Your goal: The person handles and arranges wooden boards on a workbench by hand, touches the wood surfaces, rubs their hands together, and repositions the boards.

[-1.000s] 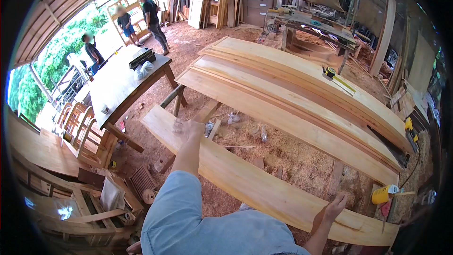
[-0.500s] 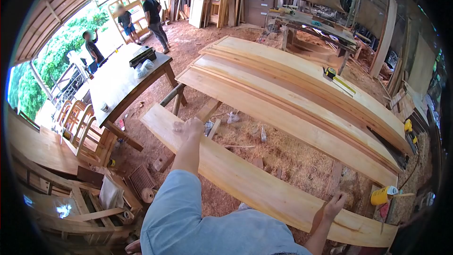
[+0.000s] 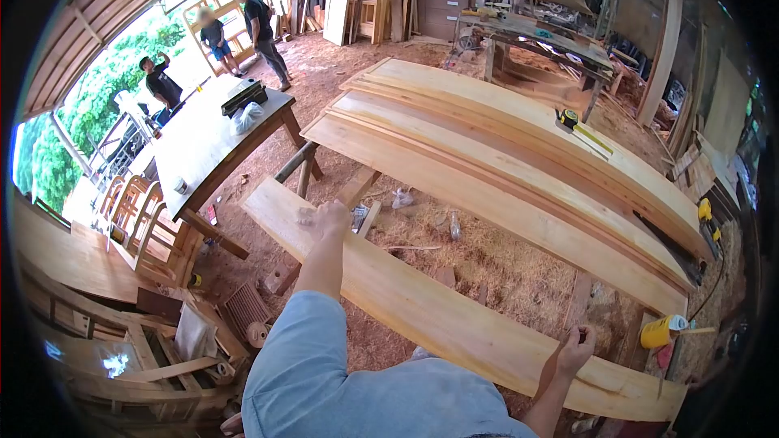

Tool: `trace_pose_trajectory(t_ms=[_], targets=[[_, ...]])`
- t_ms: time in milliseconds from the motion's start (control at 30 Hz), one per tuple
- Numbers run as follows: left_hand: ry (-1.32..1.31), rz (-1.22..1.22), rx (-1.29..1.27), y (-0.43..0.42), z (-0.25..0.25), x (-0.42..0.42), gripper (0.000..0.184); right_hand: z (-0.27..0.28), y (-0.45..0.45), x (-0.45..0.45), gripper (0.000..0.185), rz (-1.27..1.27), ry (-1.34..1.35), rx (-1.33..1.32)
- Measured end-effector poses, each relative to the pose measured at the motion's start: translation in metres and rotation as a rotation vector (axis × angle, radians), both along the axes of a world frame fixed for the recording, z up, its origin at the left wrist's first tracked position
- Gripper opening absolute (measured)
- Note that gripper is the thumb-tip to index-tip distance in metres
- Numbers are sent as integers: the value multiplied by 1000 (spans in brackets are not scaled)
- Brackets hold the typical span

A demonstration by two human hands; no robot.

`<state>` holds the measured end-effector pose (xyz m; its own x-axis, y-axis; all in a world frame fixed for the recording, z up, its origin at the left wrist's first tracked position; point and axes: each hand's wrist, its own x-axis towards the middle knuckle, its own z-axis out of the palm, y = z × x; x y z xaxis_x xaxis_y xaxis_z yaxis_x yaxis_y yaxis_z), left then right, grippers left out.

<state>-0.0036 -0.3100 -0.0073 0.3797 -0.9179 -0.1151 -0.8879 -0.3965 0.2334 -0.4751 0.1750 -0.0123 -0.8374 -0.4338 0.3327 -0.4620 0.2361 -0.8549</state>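
A long pale wooden plank point(image 3: 454, 308) lies in front of me, running from upper left to lower right. My left hand point(image 3: 329, 221) is closed near its far left end; a pale, blurry patch shows beside the fingers, and what they hold cannot be made out. Over the plank's right part, at the far edge, is my right hand point(image 3: 576, 350), its fingers curled together. Anything within them is too small to name. Beyond a strip of shavings lies a stack of wide boards point(image 3: 487, 162), with a tape measure point(image 3: 568, 118) on top.
A yellow container point(image 3: 661, 331) stands near the plank's right end. To the left is a white-topped table point(image 3: 195, 146) bearing a black case point(image 3: 243, 97). Chair frames point(image 3: 134, 215) stand below it. Three people are at the back left. A cluttered workbench point(image 3: 535, 36) stands behind the boards.
My right hand has turned slightly, its fingers curling more upward. My left hand stays in nearly the same place. The person at far left has shifted posture a little.
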Motion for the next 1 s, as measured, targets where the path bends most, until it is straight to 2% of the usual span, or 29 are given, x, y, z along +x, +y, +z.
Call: trace_pose_trajectory(t_ms=[67, 100, 167, 267, 333, 433, 633, 767, 1000], targets=[[5, 13, 8, -6, -9, 4, 53, -1, 1, 0, 9, -5, -7, 12], [12, -11, -8, -26, -40, 17, 52, 1, 0, 1, 9, -16, 3, 5], [19, -36, -23, -36, -56, 23, 52, 0, 0, 1, 9, -26, 12, -2], [23, 3, -24, -8, -13, 6, 52, -7, 1, -2, 9, -40, -21, -37], [-72, 85, -20, 35, 54, -24, 51, -7, 1, -3, 10, -36, -50, -48], [-76, 94, -14, 39, 59, -26, 51, -8, 1, -3, 12, -32, -63, -56], [-53, 71, -16, 32, 48, -21, 51, 1, 0, 0, 18, 9, -28, -42], [24, 45, -36, -13, -23, 11, 51, -1, 0, 0, 17, 9, -40, -58], [5, 18, -39, -19, -30, 14, 51, 11, -2, 8, 26, -18, -64, -70]])
